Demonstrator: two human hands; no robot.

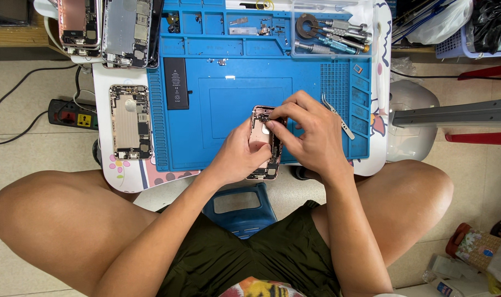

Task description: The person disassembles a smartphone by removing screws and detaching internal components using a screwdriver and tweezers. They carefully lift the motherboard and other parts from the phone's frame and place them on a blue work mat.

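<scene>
Nearest, our left hand grips the opened pink phone on the blue mat; our right hand has its fingers pinched narrowly at its upper end. Beyond lie tweezers, a black battery, then screwdrivers across the desk.

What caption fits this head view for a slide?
Both hands, left and right, work on an opened pink phone over a blue mat.
</scene>
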